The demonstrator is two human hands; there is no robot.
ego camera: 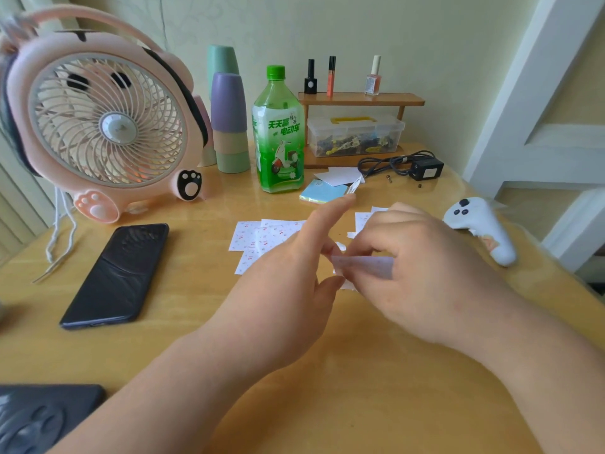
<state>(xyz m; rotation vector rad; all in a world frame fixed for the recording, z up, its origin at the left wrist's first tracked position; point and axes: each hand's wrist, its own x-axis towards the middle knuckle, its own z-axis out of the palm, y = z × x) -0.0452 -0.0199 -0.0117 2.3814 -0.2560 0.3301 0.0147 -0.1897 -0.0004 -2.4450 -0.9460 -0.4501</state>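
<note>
**Paper strip held between two hands, just above the tabletop**

The paper strip lies with its long axis running left to right, raised a little over the tabletop. The right hand is the nearer one: its curled fingers grip the strip's right half from above. The strip's free left end points toward the left hand, whose forefinger stretches straight out beyond it while the thumb comes up just under that end. Motion blur keeps me from telling whether the left hand pinches the strip or only touches it. The next fold likely turns on that left end meeting the left thumb.

Just beyond the fingers, patterned paper squares lie flat. Well left of them rests a phone; to their right, a white controller.
</note>
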